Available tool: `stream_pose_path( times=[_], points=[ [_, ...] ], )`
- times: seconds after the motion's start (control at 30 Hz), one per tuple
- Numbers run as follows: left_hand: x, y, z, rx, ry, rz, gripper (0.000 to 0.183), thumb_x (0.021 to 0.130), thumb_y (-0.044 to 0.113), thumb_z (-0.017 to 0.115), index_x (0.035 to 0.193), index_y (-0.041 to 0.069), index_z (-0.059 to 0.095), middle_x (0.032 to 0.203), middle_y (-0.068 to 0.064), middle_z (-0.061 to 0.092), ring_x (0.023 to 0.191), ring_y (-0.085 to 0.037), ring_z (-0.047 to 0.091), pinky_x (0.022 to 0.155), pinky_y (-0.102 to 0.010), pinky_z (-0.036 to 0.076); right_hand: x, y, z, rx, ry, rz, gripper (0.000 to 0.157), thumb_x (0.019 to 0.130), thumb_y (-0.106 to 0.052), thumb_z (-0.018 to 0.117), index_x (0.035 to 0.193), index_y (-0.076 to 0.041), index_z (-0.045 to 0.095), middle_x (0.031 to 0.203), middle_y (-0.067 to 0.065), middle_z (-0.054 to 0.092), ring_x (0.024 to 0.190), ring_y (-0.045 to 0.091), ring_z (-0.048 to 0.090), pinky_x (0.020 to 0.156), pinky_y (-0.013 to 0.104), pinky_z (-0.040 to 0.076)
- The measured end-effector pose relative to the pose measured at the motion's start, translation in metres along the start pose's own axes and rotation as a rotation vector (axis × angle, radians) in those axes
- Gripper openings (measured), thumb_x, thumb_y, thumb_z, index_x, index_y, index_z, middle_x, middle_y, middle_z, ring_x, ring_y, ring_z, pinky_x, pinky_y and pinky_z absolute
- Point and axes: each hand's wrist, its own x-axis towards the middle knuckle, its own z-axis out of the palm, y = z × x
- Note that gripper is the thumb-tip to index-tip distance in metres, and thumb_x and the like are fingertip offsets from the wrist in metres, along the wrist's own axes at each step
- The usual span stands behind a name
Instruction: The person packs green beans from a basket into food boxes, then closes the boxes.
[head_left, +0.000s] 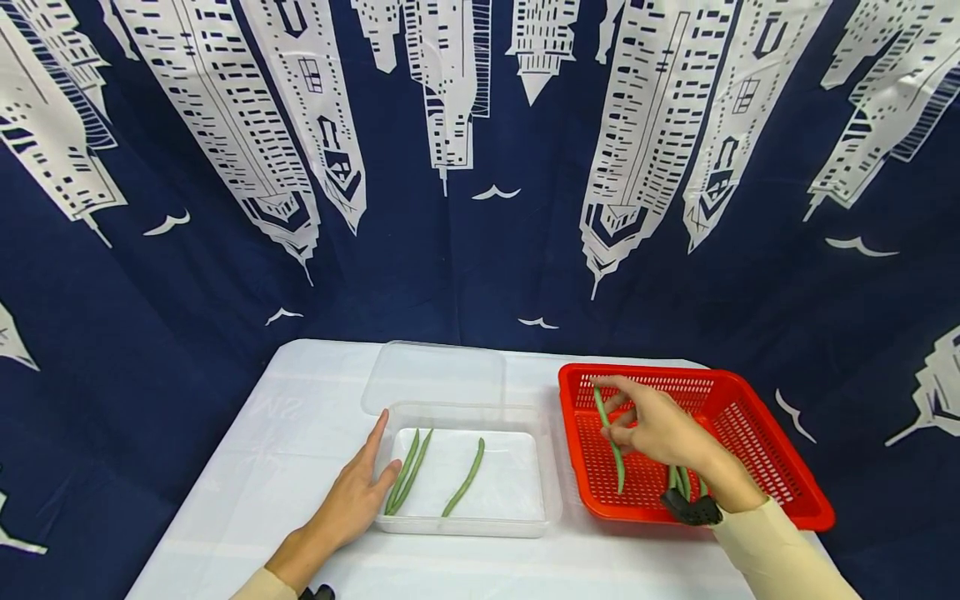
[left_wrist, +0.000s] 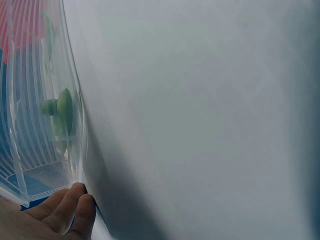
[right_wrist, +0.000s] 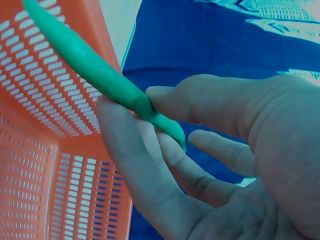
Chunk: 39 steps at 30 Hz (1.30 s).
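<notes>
My right hand (head_left: 656,425) pinches a green bean (right_wrist: 90,65) between thumb and fingers, over the left part of a red plastic basket (head_left: 780,492). The bean hangs lengthwise in the head view; in the right wrist view it slants across the fingertips. More green beans (head_left: 684,482) lie in the basket, partly hidden beneath the right wrist. My left hand (head_left: 352,500) rests at the left side of a clear plastic container (head_left: 551,492), fingers straight along its wall. Two green beans (head_left: 408,472) lie together on the container's left side, and a single green bean (head_left: 465,477) lies near its middle.
A clear flat lid (head_left: 435,375) lies behind the container on the white table (head_left: 247,492). The red basket stands right of the container, a narrow gap between them. A dark blue cloth (head_left: 450,267) printed with white buildings hangs behind the table.
</notes>
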Motion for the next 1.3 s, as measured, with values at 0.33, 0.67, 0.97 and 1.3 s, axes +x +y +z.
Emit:
stream_pose_path(
  times=[0.33,0.67,0.97,1.3],
  points=[
    [0.000,0.000,0.000,-0.007,-0.004,-0.001,0.086,0.121,0.030,0.060,0.190,0.030,0.008,0.195,-0.017,0.020,0.179,-0.046,0.025,0.144,-0.072,0.022,0.005,-0.018,0.016,-0.073,0.074,-0.037,0.071,0.097,0.002,0.088,0.162,0.000,0.062,0.120,0.016,0.080,0.088,0.013,0.080,0.074,0.025,0.067],
    [0.000,-0.001,0.000,-0.009,-0.010,0.005,0.086,0.122,0.032,0.059,0.190,0.031,0.007,0.196,-0.016,0.019,0.179,-0.046,0.024,0.143,-0.073,0.022,0.013,-0.032,0.039,-0.027,0.093,-0.045,0.064,0.097,0.004,0.085,0.158,-0.006,0.066,0.116,0.012,0.078,0.094,0.016,0.079,0.077,0.024,0.067],
    [0.001,-0.004,0.001,-0.009,-0.011,0.005,0.086,0.122,0.032,0.059,0.190,0.031,0.007,0.195,-0.017,0.020,0.179,-0.045,0.025,0.144,-0.073,0.023,0.027,-0.044,0.064,0.027,0.103,-0.061,0.062,0.096,0.001,0.091,0.154,-0.006,0.070,0.119,0.011,0.076,0.097,0.015,0.080,0.076,0.025,0.067],
    [0.001,-0.005,0.001,0.000,0.001,0.025,0.086,0.122,0.031,0.059,0.190,0.031,0.007,0.195,-0.017,0.021,0.179,-0.046,0.026,0.143,-0.072,0.024,0.044,-0.058,0.095,0.186,0.090,-0.066,0.066,0.096,0.001,0.092,0.156,-0.001,0.068,0.125,0.020,0.078,0.099,0.021,0.084,0.070,0.030,0.072]
  ],
)
